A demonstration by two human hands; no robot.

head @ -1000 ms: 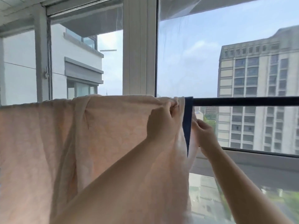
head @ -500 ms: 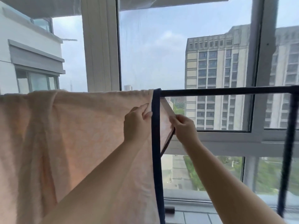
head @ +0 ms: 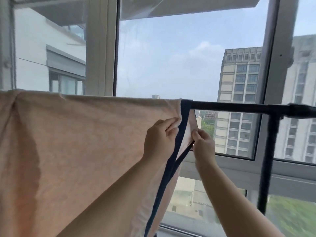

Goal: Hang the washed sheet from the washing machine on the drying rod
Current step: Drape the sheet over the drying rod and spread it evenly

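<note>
A pale pink sheet with a dark blue border hangs over the black drying rod, covering the rod's left part. My left hand pinches the front layer just left of the blue edge. My right hand pinches the back layer's edge behind it, a little lower. The two layers spread apart between my hands. The sheet's lower part runs out of view.
The rod's bare right part meets a black upright post of the rack. Right behind stands a large window with grey frames, and tall buildings outside. A window sill runs below the rod.
My view has shifted; the sheet's blue edge has slid further right along the rod. Both hands have dropped a little below the rod and keep hold of the two layers.
</note>
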